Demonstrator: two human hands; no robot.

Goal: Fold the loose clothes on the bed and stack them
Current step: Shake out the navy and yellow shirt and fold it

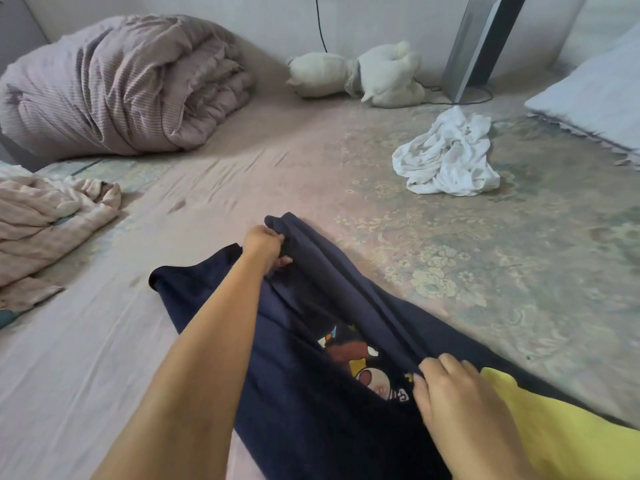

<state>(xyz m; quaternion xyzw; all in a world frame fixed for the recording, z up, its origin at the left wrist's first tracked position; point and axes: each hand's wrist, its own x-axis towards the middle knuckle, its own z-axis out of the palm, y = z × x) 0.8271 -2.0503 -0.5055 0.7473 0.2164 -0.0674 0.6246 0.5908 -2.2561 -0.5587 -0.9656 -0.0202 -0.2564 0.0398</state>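
Left hand (pixel 265 245) reaches out over the bed (pixel 242 188) and grips a bunched fold of the navy shirt (pixel 294 393) at its far end, fingers curled round the cloth. Right hand (pixel 450 393) is nearer the camera and pinches the same long fold at the shirt's near end, fingers bent over the edge of the fabric. Between the two hands the fold runs as a raised ridge, and beside it a cartoon print (pixel 360 362) shows on the shirt's face. One sleeve (pixel 162 277) lies flat on the bed to the left of the left forearm. Yellow cloth (pixel 554 427) lies at the lower right, touching the shirt's edge. A crumpled white garment (pixel 446 157) sits well apart on the right side of the bed, on a flowered cover (pixel 450 271). A loose pink garment (pixel 41 223) lies at the left edge. A rolled quilt (pixel 121 84) rests at the far left by the wall, a white plush toy (pixel 374 76) beside it farther right, and a pillow (pixel 595 91) at the far right.
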